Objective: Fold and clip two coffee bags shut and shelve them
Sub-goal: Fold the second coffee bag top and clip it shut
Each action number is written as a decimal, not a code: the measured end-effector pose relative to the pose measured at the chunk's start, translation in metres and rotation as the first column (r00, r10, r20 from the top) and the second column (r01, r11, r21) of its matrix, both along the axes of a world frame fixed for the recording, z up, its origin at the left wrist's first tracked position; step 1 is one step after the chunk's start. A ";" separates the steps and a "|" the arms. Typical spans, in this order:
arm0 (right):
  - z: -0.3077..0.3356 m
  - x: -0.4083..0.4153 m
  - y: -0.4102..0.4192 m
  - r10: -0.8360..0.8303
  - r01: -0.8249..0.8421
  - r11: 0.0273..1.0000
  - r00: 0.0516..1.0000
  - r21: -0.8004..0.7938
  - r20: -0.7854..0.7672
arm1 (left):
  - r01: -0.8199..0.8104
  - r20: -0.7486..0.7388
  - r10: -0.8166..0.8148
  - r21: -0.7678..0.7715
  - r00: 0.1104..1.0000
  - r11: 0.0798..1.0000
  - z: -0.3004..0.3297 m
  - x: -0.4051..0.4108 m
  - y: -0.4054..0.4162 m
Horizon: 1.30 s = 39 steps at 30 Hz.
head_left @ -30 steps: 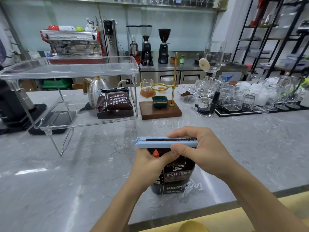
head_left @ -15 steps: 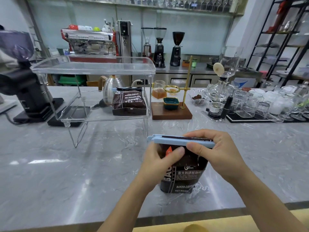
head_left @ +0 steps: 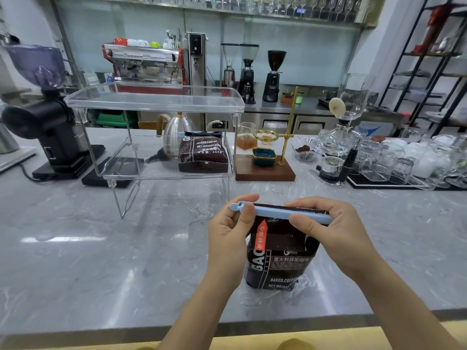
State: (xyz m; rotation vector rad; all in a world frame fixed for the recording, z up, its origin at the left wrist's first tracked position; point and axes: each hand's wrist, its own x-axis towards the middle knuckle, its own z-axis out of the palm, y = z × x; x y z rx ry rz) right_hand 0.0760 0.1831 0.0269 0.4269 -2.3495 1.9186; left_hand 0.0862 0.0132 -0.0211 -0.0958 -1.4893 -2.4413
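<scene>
A dark brown coffee bag (head_left: 280,258) stands upright on the grey marble counter in front of me. A long light-blue clip (head_left: 273,212) lies across its folded top. My left hand (head_left: 228,231) pinches the clip's left end, near the hinge. My right hand (head_left: 331,228) grips the clip's right end, thumb in front and fingers behind. A second dark coffee bag (head_left: 203,155), with a blue clip on its top, lies on the lower level of the clear acrylic shelf (head_left: 156,103) further back.
A black grinder (head_left: 43,117) stands at the left. A steel kettle (head_left: 177,133) is behind the shelf. A wooden pour-over stand (head_left: 265,170) with a brass pole, a siphon brewer (head_left: 340,145) and several glasses (head_left: 394,160) fill the right.
My view has shifted left and pulled in closer. My left thumb has slid up onto the clip's left end. Both hands stay on the clip and bag top.
</scene>
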 end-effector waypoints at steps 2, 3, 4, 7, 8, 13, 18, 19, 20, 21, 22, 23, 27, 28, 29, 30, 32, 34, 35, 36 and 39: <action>0.000 0.001 0.000 0.003 -0.003 1.000 1.000 -0.007 -0.002 | -0.041 -0.010 0.041 -0.012 0.999 0.999 -0.001 0.000 0.001; 0.000 0.001 0.001 0.003 -0.003 1.000 1.000 -0.013 -0.004 | -0.060 -0.014 0.060 -0.020 0.998 0.998 0.000 0.000 0.001; -0.001 0.001 0.001 0.001 -0.001 1.000 1.000 -0.020 -0.005 | -0.075 -0.018 0.075 -0.030 0.997 0.997 0.000 0.000 0.002; -0.002 0.001 0.002 -0.004 0.004 1.000 1.000 -0.024 -0.006 | -0.103 -0.023 0.103 -0.033 0.994 0.994 0.001 0.000 0.004; -0.003 0.001 0.002 -0.002 0.002 1.000 1.000 -0.026 -0.007 | -0.116 -0.024 0.115 -0.035 0.993 0.993 0.001 0.000 0.005; -0.006 -0.001 0.002 -0.005 0.005 1.000 1.000 -0.002 -0.023 | -0.187 -0.032 0.185 -0.061 0.982 0.980 -0.002 -0.002 0.007; -0.009 -0.002 0.003 -0.013 0.014 1.000 0.999 0.006 -0.036 | -0.209 -0.040 0.207 -0.077 0.978 0.975 -0.004 -0.005 0.006; -0.010 -0.003 0.003 -0.014 0.014 1.000 0.999 0.002 -0.036 | -0.213 -0.044 0.210 -0.082 0.977 0.974 -0.004 -0.005 0.006; -0.011 -0.003 0.004 -0.015 0.015 1.000 0.999 -0.001 -0.037 | -0.214 -0.049 0.210 -0.088 0.976 0.973 -0.004 -0.005 0.005; -0.012 -0.003 0.004 -0.017 0.016 1.000 0.999 -0.005 -0.042 | -0.212 -0.053 0.207 -0.095 0.977 0.973 -0.004 -0.005 0.005; -0.012 -0.004 0.003 -0.018 0.018 1.000 0.999 -0.010 -0.049 | -0.203 -0.054 0.198 -0.100 0.979 0.974 -0.004 -0.004 0.005; -0.013 -0.004 0.003 -0.018 0.017 1.000 0.998 -0.019 -0.056 | -0.184 -0.056 0.179 -0.106 0.982 0.977 -0.003 -0.004 0.005; -0.020 -0.004 0.001 -0.009 0.000 0.994 0.996 -0.110 -0.088 | -0.047 -0.028 0.045 -0.115 0.999 0.992 -0.005 -0.004 0.002; -0.024 -0.005 -0.001 -0.023 0.010 0.990 0.995 -0.141 -0.092 | -0.010 -0.017 0.008 -0.114 1.000 0.993 -0.007 -0.003 0.002; -0.030 -0.006 -0.002 -0.045 0.028 0.984 0.994 -0.174 -0.095 | 0.018 -0.018 -0.021 -0.141 1.000 0.990 -0.011 -0.003 0.003; -0.036 -0.006 -0.003 -0.068 0.046 0.979 0.992 -0.199 -0.102 | 0.038 -0.025 -0.044 -0.204 0.999 0.978 -0.016 -0.001 0.004; -0.053 -0.006 -0.006 -0.137 0.110 0.974 0.982 -0.198 -0.129 | 0.084 -0.021 -0.096 -0.333 0.995 0.939 -0.026 0.003 0.005; -0.071 -0.006 -0.010 -0.199 0.179 0.967 0.976 -0.182 -0.094 | 0.137 0.004 -0.147 -0.395 0.989 0.908 -0.036 0.005 0.004; -0.081 -0.007 -0.011 -0.203 0.188 0.963 0.977 -0.194 -0.062 | 0.156 0.018 -0.164 -0.412 0.986 0.898 -0.040 0.005 0.003; -0.091 -0.008 -0.013 -0.191 0.179 0.962 0.981 -0.206 -0.041 | 0.169 0.030 -0.172 -0.421 0.985 0.891 -0.045 0.004 0.002; -0.113 -0.009 -0.017 -0.144 0.137 0.966 0.989 -0.219 -0.017 | 0.169 0.056 -0.161 -0.440 0.985 0.882 -0.055 -0.002 0.002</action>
